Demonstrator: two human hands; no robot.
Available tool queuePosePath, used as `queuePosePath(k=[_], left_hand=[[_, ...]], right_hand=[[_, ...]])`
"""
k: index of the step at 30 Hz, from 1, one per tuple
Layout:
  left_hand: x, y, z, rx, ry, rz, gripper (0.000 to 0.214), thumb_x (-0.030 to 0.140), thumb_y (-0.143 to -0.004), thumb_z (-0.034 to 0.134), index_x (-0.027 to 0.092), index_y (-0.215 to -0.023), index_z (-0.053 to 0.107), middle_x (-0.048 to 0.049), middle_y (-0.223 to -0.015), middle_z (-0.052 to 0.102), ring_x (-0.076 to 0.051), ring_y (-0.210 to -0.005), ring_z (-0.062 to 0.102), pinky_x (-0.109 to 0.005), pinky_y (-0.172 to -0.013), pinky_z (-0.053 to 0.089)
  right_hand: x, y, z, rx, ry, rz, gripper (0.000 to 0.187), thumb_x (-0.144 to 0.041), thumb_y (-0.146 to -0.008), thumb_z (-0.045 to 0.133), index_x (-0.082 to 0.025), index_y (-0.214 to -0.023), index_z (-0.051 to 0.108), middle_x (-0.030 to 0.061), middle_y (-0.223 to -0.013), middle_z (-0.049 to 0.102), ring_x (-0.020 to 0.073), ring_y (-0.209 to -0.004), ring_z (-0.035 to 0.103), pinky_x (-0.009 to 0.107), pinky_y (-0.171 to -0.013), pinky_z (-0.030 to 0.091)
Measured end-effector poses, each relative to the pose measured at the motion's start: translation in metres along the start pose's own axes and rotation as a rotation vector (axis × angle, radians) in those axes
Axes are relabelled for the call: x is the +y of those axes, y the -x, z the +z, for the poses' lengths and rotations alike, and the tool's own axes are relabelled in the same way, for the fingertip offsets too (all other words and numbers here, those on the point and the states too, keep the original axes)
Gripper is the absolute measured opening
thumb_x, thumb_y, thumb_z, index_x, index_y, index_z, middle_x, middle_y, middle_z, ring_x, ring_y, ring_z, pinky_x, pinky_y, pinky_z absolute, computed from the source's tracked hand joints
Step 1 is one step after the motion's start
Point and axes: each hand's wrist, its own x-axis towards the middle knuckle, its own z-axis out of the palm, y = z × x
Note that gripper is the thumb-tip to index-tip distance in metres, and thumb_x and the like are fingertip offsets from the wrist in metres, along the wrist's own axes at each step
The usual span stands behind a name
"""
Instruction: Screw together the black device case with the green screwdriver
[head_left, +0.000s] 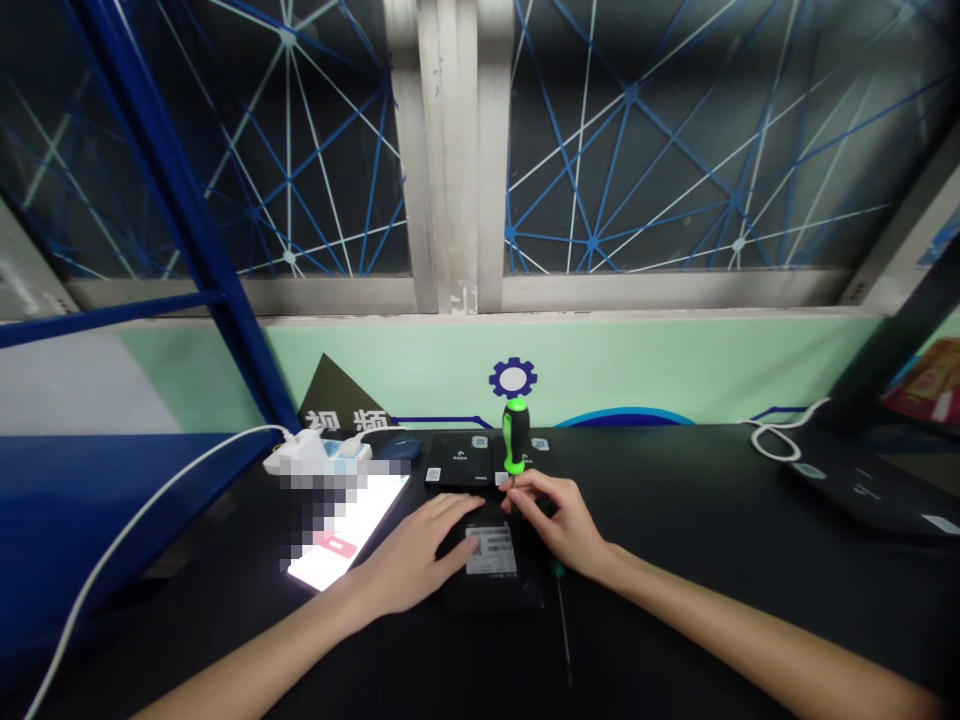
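Note:
A flat black device box (pixel 495 595) with a white printed label (pixel 501 550) lies on the dark table in front of me. My left hand (pixel 420 550) rests on its left side, fingers stretched out and thumb by the label. Over the far part of the box, a green-and-black screwdriver (pixel 515 436) stands upright, handle up. My right hand (pixel 559 512) pinches it low, around the shaft below the handle. Its tip is hidden by the fingers. Beside the box, partly under my right hand, lies a second screwdriver (pixel 564 625) with a long thin shaft.
Behind the box sit two similar black boxes (pixel 457 460). A lit phone or tablet (pixel 360 525) lies at left, near a white power strip (pixel 319 455) with cables and a dark mouse (pixel 401 447). Another black device (pixel 877 490) and white cable (pixel 780 440) are at right.

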Motion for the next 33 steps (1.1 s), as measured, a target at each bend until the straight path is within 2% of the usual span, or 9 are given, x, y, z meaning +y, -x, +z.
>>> queuePosePath(k=[5,12,18,20,23,27,30,33], left_hand=[[0.002,0.000,-0.001,-0.007,0.002,-0.012,0.047,0.049,-0.103,0.041,0.031,-0.146,0.044,-0.0043,-0.146,0.051,-0.024,-0.133,0.048,-0.042,-0.112,0.040],[0.002,-0.001,-0.001,0.002,0.002,0.005,0.047,0.048,-0.103,0.040,0.031,-0.147,0.043,-0.0046,-0.145,0.051,-0.024,-0.132,0.050,-0.042,-0.111,0.041],[0.005,-0.001,-0.003,-0.003,0.003,0.002,0.046,0.048,-0.103,0.041,0.031,-0.146,0.044,-0.0042,-0.145,0.052,-0.024,-0.132,0.050,-0.042,-0.111,0.041],[0.006,-0.001,-0.003,-0.003,0.000,-0.002,0.047,0.049,-0.103,0.041,0.031,-0.146,0.044,-0.0045,-0.145,0.052,-0.025,-0.132,0.050,-0.042,-0.110,0.042],[0.005,-0.001,-0.004,-0.010,-0.002,-0.001,0.047,0.048,-0.103,0.040,0.031,-0.147,0.043,-0.0051,-0.145,0.052,-0.025,-0.132,0.050,-0.043,-0.110,0.041],[0.003,0.000,-0.003,-0.024,0.005,-0.002,0.047,0.048,-0.104,0.039,0.031,-0.148,0.041,-0.0043,-0.147,0.050,-0.024,-0.134,0.047,-0.042,-0.113,0.039],[0.002,0.000,-0.002,-0.027,0.001,-0.010,0.049,0.048,-0.104,0.039,0.031,-0.149,0.040,-0.0044,-0.148,0.048,-0.024,-0.135,0.046,-0.042,-0.113,0.038],[0.004,0.001,-0.003,-0.023,-0.006,-0.024,0.050,0.049,-0.103,0.040,0.031,-0.150,0.037,-0.0047,-0.149,0.048,-0.025,-0.135,0.046,-0.043,-0.113,0.039]], right_hand=[[0.002,-0.001,0.002,0.030,0.002,0.014,0.019,-0.037,-0.096,0.059,-0.019,-0.092,0.066,0.0044,-0.079,0.073,0.0174,-0.068,0.069,0.028,-0.067,0.055],[0.007,-0.001,0.003,0.093,0.027,0.034,0.025,-0.043,-0.090,0.066,-0.019,-0.082,0.065,0.0037,-0.076,0.071,0.0154,-0.061,0.063,0.026,-0.058,0.053],[-0.003,0.000,-0.002,-0.008,0.012,-0.027,0.024,-0.037,-0.099,0.052,-0.019,-0.098,0.068,0.0064,-0.087,0.075,0.0183,-0.075,0.069,0.029,-0.071,0.055],[-0.003,0.001,-0.003,-0.024,0.014,-0.048,0.023,-0.034,-0.100,0.052,-0.019,-0.098,0.069,0.0063,-0.089,0.075,0.0180,-0.077,0.070,0.029,-0.072,0.055],[0.000,0.001,-0.002,-0.015,0.003,-0.026,0.020,-0.033,-0.098,0.055,-0.019,-0.096,0.070,0.0059,-0.086,0.075,0.0174,-0.073,0.069,0.027,-0.067,0.054],[0.005,-0.002,0.001,0.057,-0.002,0.017,0.019,-0.037,-0.092,0.065,-0.019,-0.091,0.071,0.0046,-0.078,0.074,0.0161,-0.062,0.066,0.025,-0.054,0.049],[0.006,-0.002,0.002,0.107,-0.004,0.025,0.020,-0.039,-0.087,0.071,-0.018,-0.085,0.071,0.0045,-0.078,0.074,0.0149,-0.058,0.063,0.025,-0.052,0.048],[0.005,-0.001,0.001,0.091,-0.001,0.043,0.022,-0.039,-0.090,0.067,-0.017,-0.089,0.070,0.0041,-0.075,0.072,0.0142,-0.058,0.062,0.024,-0.054,0.049]])
